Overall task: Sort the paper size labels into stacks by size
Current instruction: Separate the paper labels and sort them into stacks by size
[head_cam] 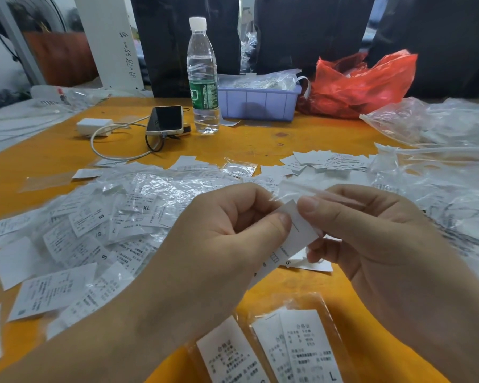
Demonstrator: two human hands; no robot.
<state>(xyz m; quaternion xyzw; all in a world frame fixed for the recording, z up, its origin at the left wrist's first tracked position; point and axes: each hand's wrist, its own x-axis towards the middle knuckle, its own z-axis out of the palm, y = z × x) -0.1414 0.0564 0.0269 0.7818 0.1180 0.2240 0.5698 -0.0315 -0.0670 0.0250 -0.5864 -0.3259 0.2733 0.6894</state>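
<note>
Both hands (293, 233) pinch a paper label (302, 230) between them.

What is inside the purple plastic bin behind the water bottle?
The purple bin holds clear plastic bags with small white printed pieces inside, heaped above its rim. The bin wall covers whatever lies deeper, and the print is too blurred to read.

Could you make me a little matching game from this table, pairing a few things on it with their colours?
Things:
1. water bottle cap
2. plastic bin
3. crumpled bag
4. table

Colours:
A. red
B. orange-yellow
C. white
D. lilac

Pairs: 1-C, 2-D, 3-A, 4-B
</note>
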